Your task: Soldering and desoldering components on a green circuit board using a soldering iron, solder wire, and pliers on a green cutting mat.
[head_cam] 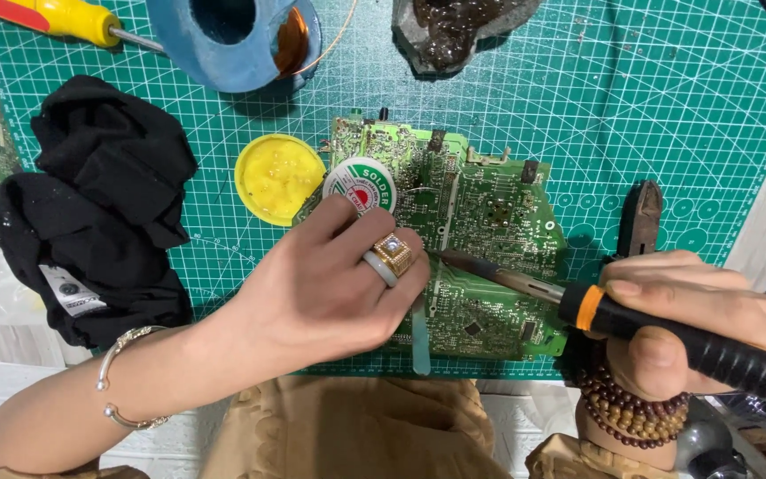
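A green circuit board point(480, 222) lies flat on a green cutting mat point(667, 115). My left hand point(330, 284) rests on the board's left part, fingers curled, next to a small round solder reel point(361, 184); whether it pinches solder wire I cannot tell. It wears two rings and a silver bangle. My right hand point(676, 328) grips a black soldering iron point(631, 324) with an orange collar. The iron's metal tip point(454, 259) touches the board just right of my left fingers. A bead bracelet circles my right wrist.
A round yellow tin of flux point(278, 177) sits left of the board. A crumpled black cloth point(99, 204) lies at the mat's left. A blue stand point(223, 40), a yellow-handled screwdriver point(64, 18) and a dirty sponge holder point(458, 31) line the far edge. Black pliers point(640, 217) lie at right.
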